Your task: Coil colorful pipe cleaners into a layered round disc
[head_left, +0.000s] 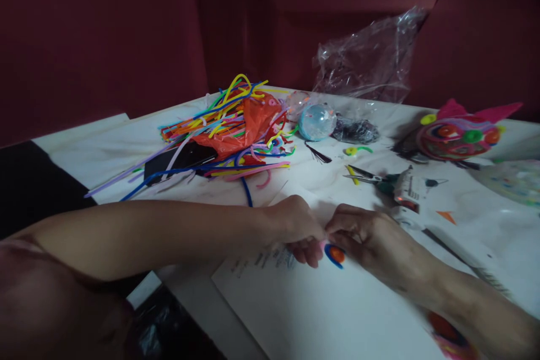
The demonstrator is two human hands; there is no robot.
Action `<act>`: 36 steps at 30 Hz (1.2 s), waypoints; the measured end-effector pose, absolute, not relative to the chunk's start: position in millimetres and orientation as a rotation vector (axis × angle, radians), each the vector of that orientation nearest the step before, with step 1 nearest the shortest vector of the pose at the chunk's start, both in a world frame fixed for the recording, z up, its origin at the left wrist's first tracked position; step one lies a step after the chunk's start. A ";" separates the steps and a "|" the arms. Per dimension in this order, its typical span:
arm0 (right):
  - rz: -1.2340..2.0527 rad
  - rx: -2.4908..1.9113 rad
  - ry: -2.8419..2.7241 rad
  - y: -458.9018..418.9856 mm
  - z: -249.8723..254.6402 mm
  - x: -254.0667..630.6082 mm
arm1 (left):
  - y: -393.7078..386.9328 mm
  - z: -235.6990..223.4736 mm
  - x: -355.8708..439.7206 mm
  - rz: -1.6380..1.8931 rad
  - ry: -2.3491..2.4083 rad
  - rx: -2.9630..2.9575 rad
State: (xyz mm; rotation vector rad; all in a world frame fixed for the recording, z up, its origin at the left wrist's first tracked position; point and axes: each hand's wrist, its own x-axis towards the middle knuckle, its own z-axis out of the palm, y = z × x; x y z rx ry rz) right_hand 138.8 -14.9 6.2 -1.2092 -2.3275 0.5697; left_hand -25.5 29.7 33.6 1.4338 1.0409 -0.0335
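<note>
My left hand [297, 225] and my right hand [360, 230] meet above a white sheet, fingertips pinched together. Between and just below them shows a small coiled pipe cleaner [336, 256], with an orange middle, a blue outer curve and a bit of pink at the top. Both hands are closed on its pink end, which the fingers partly hide. Under my hands lies the white paper sheet [304, 315], with some printed or written lines near my left hand. Below my right forearm another red, orange and dark coiled piece [449, 332] is partly covered.
A heap of colourful pipe cleaners [228, 118] with a red plastic bag [255, 121] lies back left. Clear balls [317, 122] and a clear plastic bag [367, 59] stand behind. To the right are scissors [367, 176], a glue gun [408, 190] and a decorated mask-like head [459, 134].
</note>
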 end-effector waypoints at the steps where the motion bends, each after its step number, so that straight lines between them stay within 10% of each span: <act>1: 0.588 -1.194 -2.328 -14.9 5.0 140.2 | 30.0 32.4 -29.3 -0.015 1.033 1.492; 10: 0.718 -1.191 -2.315 -15.6 5.5 144.7 | 8.9 12.3 -58.9 0.258 0.565 2.713; 36: 0.624 -1.285 -2.247 -27.2 7.7 151.4 | 10.2 22.1 -50.1 0.176 0.667 2.650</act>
